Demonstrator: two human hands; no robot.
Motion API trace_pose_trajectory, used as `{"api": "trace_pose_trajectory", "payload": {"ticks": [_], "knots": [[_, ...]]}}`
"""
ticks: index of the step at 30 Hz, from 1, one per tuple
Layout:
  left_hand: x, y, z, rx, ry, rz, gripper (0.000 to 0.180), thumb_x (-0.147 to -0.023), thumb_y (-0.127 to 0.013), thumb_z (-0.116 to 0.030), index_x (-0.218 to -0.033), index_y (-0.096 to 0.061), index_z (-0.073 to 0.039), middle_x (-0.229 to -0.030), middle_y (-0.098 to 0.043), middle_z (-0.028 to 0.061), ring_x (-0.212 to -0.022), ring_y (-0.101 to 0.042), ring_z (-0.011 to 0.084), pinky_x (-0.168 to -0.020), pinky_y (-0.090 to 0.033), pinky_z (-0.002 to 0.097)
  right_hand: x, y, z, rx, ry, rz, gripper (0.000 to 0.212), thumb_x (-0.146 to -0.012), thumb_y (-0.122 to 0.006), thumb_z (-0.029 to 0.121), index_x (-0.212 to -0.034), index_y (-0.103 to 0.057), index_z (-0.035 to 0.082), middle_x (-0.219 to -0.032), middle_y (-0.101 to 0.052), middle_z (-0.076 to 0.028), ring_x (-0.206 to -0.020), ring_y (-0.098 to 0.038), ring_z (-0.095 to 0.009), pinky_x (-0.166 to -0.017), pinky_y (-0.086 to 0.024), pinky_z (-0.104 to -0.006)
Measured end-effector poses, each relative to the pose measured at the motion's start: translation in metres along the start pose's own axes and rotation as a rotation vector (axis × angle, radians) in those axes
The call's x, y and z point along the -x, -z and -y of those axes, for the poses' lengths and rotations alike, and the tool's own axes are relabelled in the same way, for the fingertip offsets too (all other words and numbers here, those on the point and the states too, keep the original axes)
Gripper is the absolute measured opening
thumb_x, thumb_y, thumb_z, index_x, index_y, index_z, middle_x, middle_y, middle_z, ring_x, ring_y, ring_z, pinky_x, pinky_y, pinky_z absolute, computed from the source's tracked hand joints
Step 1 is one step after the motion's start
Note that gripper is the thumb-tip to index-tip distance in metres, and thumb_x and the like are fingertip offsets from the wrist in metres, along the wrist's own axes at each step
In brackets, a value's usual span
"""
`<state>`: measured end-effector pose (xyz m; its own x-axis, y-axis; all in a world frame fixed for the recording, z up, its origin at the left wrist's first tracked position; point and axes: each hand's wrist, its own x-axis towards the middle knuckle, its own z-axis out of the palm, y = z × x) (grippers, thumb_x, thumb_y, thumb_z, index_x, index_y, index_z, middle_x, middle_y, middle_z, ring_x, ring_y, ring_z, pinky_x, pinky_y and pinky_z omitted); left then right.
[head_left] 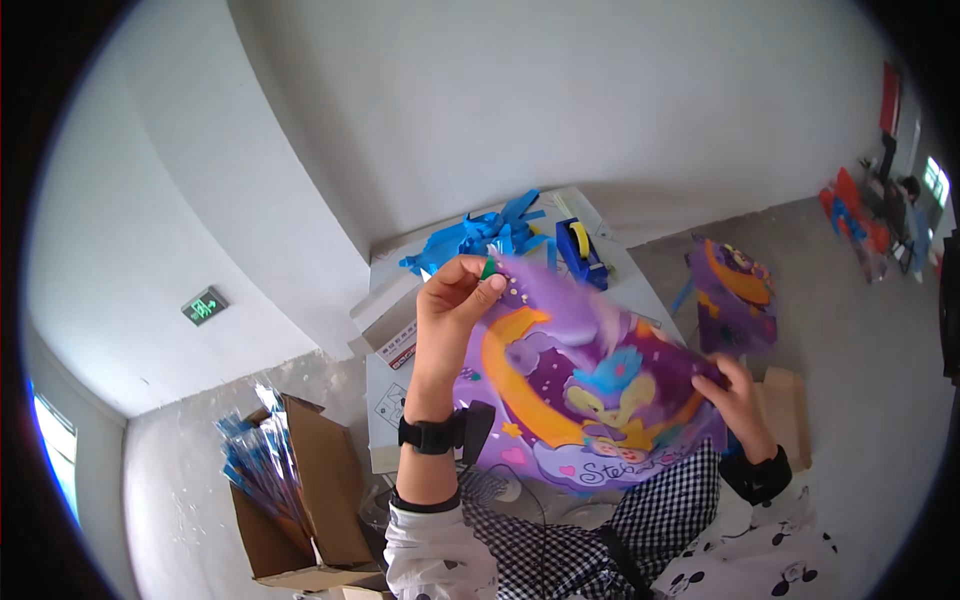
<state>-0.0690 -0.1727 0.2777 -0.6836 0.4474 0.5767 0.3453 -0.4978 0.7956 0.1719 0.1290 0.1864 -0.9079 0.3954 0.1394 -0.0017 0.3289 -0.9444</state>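
Walls: plain white walls (560, 110) meet in a corner ahead of me.
Sign: a small green exit sign (204, 305) hangs low on my left.
Floor: bare grey concrete floor (850, 330).
Furniture: a white table (390, 400) stands against the wall.
Light: daylight enters a window (55, 445) at far left.

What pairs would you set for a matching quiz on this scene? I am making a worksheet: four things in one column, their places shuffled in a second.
Things:
1. purple cartoon-printed foil sheet
2. blue tape dispenser
3. open brown cardboard box
4. heap of blue plastic strips

Places:
A. on the floor, lower left
B. held up between the left hand and the right hand
C. at the table's far end, left of the dispenser
D. on the white table, right of the strips

Pairs: 1-B, 2-D, 3-A, 4-C
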Motion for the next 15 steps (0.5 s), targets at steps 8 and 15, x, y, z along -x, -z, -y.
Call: {"api": "trace_pose_trajectory", "payload": {"ticks": [8, 15], "knots": [[0.031, -0.063, -0.073, -0.288, 0.128, -0.095, 0.008, -0.093, -0.064, 0.002, -0.099, -0.059, 0.002, -0.091, -0.062, -0.0021, -0.084, -0.056, 0.0029, -0.076, -0.046, 0.0183, -0.005, -0.07, 0.119, 0.091, 0.675, -0.146, 0.038, -0.086, -0.07, 0.006, -0.123, -0.061, 0.003, -0.12, -0.065, -0.014, -0.109, -0.062, -0.029, -0.096, -0.048, -0.0373], [0.056, -0.101, -0.097, -0.29, 0.099, -0.077, 0.017, -0.087, -0.068, 0.006, -0.101, -0.06, 0.002, -0.094, -0.066, 0.003, -0.086, -0.062, 0.0077, -0.078, -0.05, 0.0221, 0.003, -0.11, 0.155, 0.051, 0.819, -0.25, 0.028, -0.077, -0.078, 0.011, -0.102, -0.067, 0.007, -0.089, -0.07, -0.005, -0.079, -0.064, -0.024, -0.072, -0.048, -0.0351]]}}
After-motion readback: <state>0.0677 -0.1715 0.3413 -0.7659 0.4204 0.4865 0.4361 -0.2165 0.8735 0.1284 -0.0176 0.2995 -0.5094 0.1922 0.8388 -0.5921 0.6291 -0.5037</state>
